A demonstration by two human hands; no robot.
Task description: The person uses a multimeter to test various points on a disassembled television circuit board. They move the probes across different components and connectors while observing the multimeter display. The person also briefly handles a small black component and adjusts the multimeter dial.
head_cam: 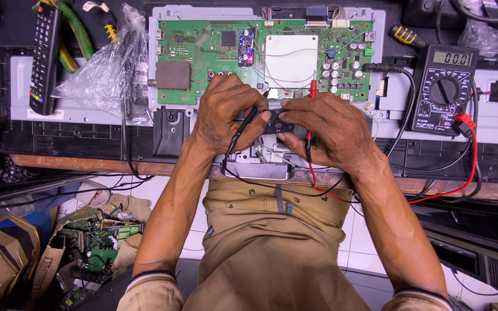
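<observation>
My left hand [224, 112] and my right hand [329, 129] meet over a small black part [276, 122] just below the green circuit board [203, 52]. The left hand grips the black test probe [243, 126] along with that part. The right hand holds the red test probe [312, 89], whose tip points up toward the board's lower edge. Red and black leads [468, 167] run from the probes under my wrists to the black multimeter [445, 86] at the right.
A black remote control [44, 57] and a crumpled clear plastic bag [108, 69] lie at the left. The workbench's front edge [87, 166] runs across the frame. A cardboard box of scrap boards [87, 247] sits on the floor at the lower left.
</observation>
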